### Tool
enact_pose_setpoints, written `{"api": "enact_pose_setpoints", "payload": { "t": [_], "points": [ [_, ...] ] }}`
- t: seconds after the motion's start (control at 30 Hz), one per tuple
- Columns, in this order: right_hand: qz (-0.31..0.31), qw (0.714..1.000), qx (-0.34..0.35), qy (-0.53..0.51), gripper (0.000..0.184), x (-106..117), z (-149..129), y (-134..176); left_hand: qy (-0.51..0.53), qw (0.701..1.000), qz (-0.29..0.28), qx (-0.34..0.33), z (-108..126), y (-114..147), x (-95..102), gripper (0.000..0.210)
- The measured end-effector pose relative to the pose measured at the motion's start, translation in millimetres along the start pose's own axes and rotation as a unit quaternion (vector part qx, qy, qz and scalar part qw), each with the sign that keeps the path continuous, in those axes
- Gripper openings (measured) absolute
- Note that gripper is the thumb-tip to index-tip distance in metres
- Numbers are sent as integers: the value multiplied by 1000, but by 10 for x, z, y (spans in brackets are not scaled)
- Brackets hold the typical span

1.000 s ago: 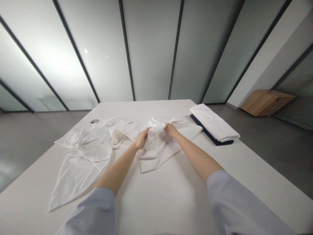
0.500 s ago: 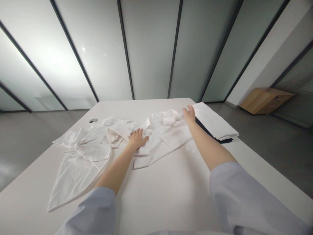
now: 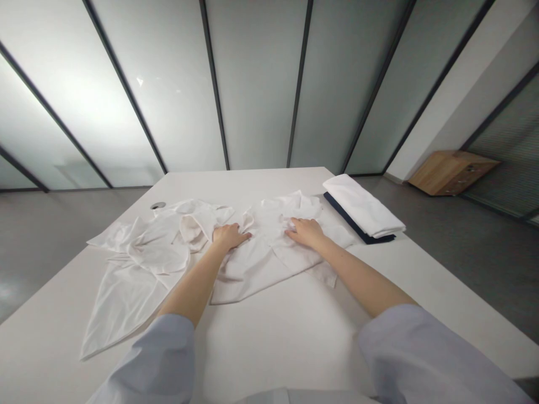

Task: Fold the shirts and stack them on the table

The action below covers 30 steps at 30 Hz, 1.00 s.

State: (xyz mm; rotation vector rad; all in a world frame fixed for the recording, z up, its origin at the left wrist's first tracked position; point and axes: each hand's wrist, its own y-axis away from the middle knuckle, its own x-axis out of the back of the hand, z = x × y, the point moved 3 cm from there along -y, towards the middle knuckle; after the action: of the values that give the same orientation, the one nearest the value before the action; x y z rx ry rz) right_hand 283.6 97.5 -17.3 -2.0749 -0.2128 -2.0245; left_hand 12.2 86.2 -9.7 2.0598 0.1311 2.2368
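Note:
A rumpled white shirt (image 3: 261, 264) lies across the middle of the white table (image 3: 278, 342), its near edge slanting up to the right. My left hand (image 3: 229, 237) is closed on its left part, with the fingers curled into the cloth. My right hand (image 3: 307, 232) rests on the shirt's right half; its fingers and thumb are apart, and the fabric is wrinkled around the fingertips. Left of my left hand a second crumpled white garment (image 3: 143, 280) spreads out, one pointed part reaching toward me. Whether the two pieces touch behind my left hand is hidden.
At the table's right edge, a folded white cloth (image 3: 362, 205) lies on a folded dark navy one (image 3: 349, 219). A round cable-hole cover (image 3: 158, 206) sits at the far left. Beyond are frosted glass panels (image 3: 256, 84) and a wooden cabinet (image 3: 450, 173).
My right hand has come left and inward from beside the folded stack onto the shirt. My left hand has shifted slightly left, and the shirt's near corner has moved left and closer to me.

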Motion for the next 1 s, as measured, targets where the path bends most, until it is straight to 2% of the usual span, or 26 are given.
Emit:
{"api": "enact_pose_setpoints", "payload": {
  "t": [0.1,0.2,0.27,0.33,0.4,0.47,0.53,0.6,0.7,0.77,0.87,0.93,1.0],
  "points": [
    [-63,998,-10,-22,48,119,24,-50,-10,999,-24,-19,-5,-113,20,61],
    [-129,991,-2,-38,39,216,13,-201,-26,999,-15,-36,3,-258,45,60],
    [-144,989,5,-36,34,256,-14,-327,-4,999,-10,-47,12,-356,59,53],
    [-117,992,18,-36,34,265,-65,-442,60,997,-5,-46,8,-445,87,42],
    [-59,996,48,-41,43,232,-148,-517,117,992,16,-41,-12,-521,145,34],
    [-30,996,72,-48,52,144,-247,-535,148,987,43,-39,-40,-587,228,35],
    [-41,995,79,-48,54,36,-339,-511,171,982,63,-41,-63,-650,323,39],
    [-58,994,76,-49,52,-23,-407,-474,239,965,93,-45,-68,-706,431,42],
    [-66,993,56,-78,58,33,-431,-451,381,912,128,-81,3,-751,595,41],
    [-49,990,35,-131,68,139,-399,-474,441,881,98,-141,128,-733,690,41],
    [25,960,58,-273,80,323,-357,-535,463,848,-26,-255,386,-614,798,46],
    [32,919,100,-379,72,388,-362,-570,446,838,-97,-299,528,-514,838,51],
    [-8,881,127,-456,53,391,-389,-594,431,841,-121,-304,605,-450,851,55]
  ]
}}
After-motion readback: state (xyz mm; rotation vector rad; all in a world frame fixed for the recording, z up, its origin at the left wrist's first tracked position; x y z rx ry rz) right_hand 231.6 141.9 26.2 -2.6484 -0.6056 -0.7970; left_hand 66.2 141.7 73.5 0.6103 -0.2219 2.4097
